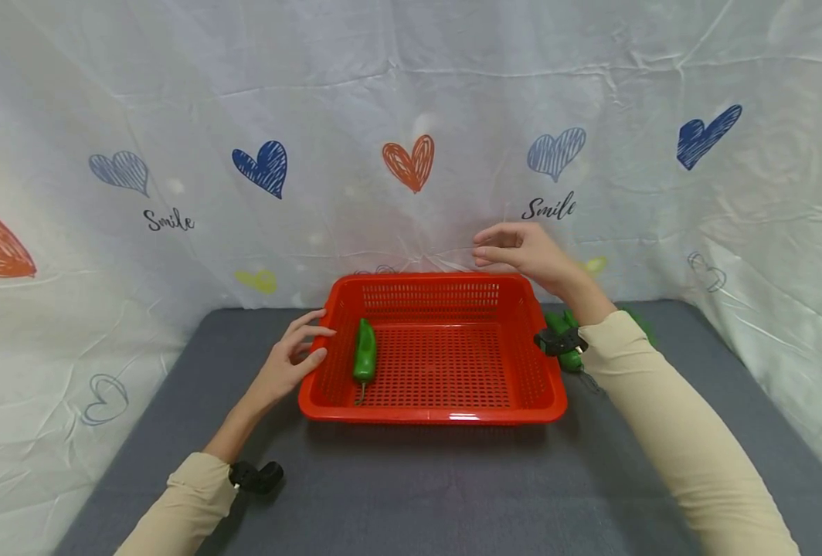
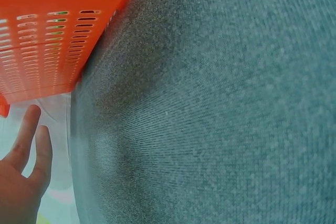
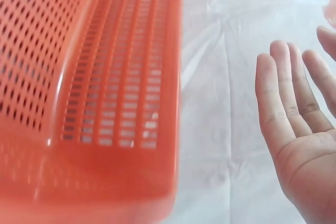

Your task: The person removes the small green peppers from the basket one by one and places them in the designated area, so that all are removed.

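A red plastic basket [image 1: 432,415] with slotted walls sits on the dark grey table. One long green pepper [image 1: 365,351] lies inside it near the left wall, stem toward the front. My left hand [image 1: 293,355] rests at the basket's left rim, its fingers spread and fairly straight; two fingers show beside the slotted wall in the left wrist view. Above the basket's back right corner hovers my right hand [image 1: 522,249], holding nothing, fingers loosely extended. In the right wrist view its palm and fingers stand apart from the basket rim [image 3: 170,103].
More green peppers [image 1: 569,361] lie on the table just right of the basket, partly hidden by the right wrist and sleeve. Behind the grey table [image 1: 411,486] hangs a white cloth [image 1: 341,201] printed with hearts. Each wrist wears a black camera band.
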`<state>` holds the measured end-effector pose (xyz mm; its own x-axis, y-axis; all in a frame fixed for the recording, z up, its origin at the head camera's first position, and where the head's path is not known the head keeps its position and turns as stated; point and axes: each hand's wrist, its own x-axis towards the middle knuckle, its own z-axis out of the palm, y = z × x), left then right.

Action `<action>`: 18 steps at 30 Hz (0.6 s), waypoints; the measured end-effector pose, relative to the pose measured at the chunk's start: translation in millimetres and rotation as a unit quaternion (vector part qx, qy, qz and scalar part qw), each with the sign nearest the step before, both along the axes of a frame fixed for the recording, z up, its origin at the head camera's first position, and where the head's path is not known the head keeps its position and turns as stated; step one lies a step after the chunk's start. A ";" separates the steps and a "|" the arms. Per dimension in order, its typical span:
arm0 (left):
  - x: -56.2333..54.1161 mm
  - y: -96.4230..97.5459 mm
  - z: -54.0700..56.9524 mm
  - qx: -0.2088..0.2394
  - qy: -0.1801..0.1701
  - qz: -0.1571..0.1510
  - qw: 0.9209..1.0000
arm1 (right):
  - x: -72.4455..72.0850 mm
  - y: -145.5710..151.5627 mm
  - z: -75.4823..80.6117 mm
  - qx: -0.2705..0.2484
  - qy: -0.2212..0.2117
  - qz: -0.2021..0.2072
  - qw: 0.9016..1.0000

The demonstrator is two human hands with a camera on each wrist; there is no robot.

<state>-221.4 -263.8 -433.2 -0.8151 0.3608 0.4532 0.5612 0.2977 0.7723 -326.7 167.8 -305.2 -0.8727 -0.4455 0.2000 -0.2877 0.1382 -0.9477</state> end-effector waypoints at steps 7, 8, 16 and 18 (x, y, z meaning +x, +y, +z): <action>0.1 -0.2 -0.1 0.000 0.000 0.002 1.000 | -3.1 -25.3 -3.5 -0.018 -0.005 0.033 0.999; 0.0 -0.3 -0.3 0.000 0.000 0.003 1.000 | -3.3 -28.7 -4.2 -0.024 -0.010 0.040 0.999; -0.3 0.0 0.3 -0.001 -0.001 0.002 1.000 | -1.6 -54.6 -10.2 -0.038 -0.046 0.070 0.996; -0.3 0.2 0.2 -0.002 -0.002 0.001 1.000 | -1.1 -59.3 -12.5 -0.033 -0.046 0.078 0.995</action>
